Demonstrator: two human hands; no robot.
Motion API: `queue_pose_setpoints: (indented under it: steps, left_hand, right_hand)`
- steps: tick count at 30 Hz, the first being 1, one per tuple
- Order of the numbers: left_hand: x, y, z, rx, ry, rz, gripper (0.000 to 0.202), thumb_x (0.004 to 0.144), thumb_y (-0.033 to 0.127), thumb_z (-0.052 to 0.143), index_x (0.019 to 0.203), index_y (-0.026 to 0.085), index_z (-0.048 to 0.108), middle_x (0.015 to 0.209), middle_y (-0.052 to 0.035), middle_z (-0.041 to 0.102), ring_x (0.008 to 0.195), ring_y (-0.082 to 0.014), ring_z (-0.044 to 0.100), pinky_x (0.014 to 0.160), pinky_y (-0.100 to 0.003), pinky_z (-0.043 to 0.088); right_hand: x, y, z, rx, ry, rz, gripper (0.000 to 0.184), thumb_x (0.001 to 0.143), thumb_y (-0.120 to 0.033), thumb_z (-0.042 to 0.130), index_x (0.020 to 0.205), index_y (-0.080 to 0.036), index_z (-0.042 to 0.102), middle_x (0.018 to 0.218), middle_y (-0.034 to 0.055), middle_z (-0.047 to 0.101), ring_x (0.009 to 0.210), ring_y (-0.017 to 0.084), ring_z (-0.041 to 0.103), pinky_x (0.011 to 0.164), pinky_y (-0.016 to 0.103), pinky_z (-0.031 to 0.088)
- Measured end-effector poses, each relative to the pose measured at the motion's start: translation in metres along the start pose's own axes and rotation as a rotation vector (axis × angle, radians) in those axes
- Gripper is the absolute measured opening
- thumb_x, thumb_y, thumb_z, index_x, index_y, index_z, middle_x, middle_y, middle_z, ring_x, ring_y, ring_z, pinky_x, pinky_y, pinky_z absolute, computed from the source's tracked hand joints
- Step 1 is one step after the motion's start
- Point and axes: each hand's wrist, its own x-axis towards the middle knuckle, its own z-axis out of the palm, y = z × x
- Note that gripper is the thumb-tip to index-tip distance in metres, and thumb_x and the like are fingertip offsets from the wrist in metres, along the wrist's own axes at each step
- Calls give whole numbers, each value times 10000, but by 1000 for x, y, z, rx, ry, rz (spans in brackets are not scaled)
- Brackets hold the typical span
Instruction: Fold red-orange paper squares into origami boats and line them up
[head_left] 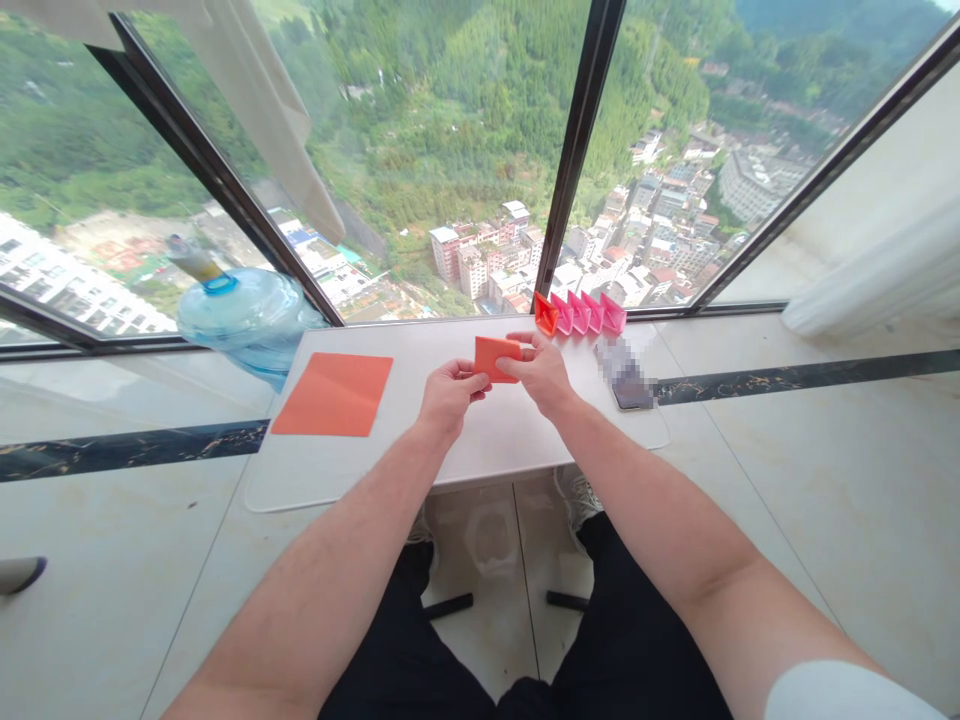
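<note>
Both hands hold a small folded orange paper (495,357) just above the white table (480,450). My left hand (448,393) pinches its lower left corner, fingers closed. From the right side, my right hand (541,372) grips the paper with thumb and fingers. A flat orange sheet (333,394) lies on the table to the left. At the table's far edge stands a row of folded paper shapes, one orange (545,313) and several pink (589,312).
A phone (627,377) lies on the table right of my hands. A blue water jug (238,315) lies on its side by the window at left. Large windows with dark frames (574,150) stand just behind the table. Pale tiled floor surrounds it.
</note>
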Motion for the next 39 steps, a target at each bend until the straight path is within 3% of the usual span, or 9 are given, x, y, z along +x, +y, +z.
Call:
queue_pose_setpoints:
  steps: [6,12,15,20,23,26,28,32,39]
  left_hand:
    - [0,-3,-4,-79,14,-76,313,526,220,812,752,170,601,695,-12,668,665,-140,633,662,-289,469]
    - [2,-1,-5,-73,-122,-28,370,594,279,839,930,156,746,895,-56,740,821,-179,673,769,-326,515]
    - [4,-4,-4,-162,-88,12,340,557,247,867,860,136,758,844,-56,747,804,-191,684,839,-367,542]
    - [6,-6,-4,-210,-25,63,316,571,260,867,837,131,755,821,-61,750,739,-197,691,802,-400,572]
    - [5,-4,-4,-170,0,90,329,568,267,867,846,130,758,832,-66,755,756,-209,700,815,-413,578]
    - [3,-1,-4,-87,58,146,347,561,273,873,863,134,773,847,-62,764,796,-212,702,846,-405,576]
    - [2,0,-4,-19,62,175,358,570,296,874,876,134,782,847,-61,765,801,-218,701,845,-406,576]
    - [1,0,-5,74,-21,177,397,592,354,875,908,129,789,842,-63,764,798,-234,703,826,-413,573]
    - [2,1,-8,213,-93,212,353,631,351,846,918,151,801,854,-50,762,812,-234,694,821,-388,558]
  right_hand:
    - [-1,1,5,-56,-50,-20,252,610,-288,757,805,-172,646,700,-10,674,605,130,591,592,280,506]
    - [-7,-2,6,-182,-134,-72,202,613,-281,724,765,-173,647,674,-33,642,640,136,584,597,265,475]
    - [-9,-1,7,-258,-129,-71,205,615,-288,722,771,-184,638,651,-43,621,622,134,570,571,259,456]
    - [-7,1,8,-184,-162,-8,211,638,-278,712,808,-180,634,654,-13,662,579,145,602,562,282,494]
    - [-8,1,7,-232,-121,-37,225,665,-311,723,835,-182,652,728,15,703,637,158,639,623,302,532]
    - [-9,-2,5,-326,35,-215,284,700,-367,734,923,-203,670,937,39,733,811,173,669,739,315,549]
    - [-10,-4,3,-360,90,-304,267,729,-378,718,934,-212,670,962,35,726,834,172,660,761,316,543]
    - [-10,-6,1,-373,80,-321,162,769,-348,671,853,-209,670,826,19,708,767,168,642,747,318,529]
    - [-8,-7,-1,-359,19,-329,148,755,-329,667,843,-211,673,843,17,712,770,169,639,734,314,517]
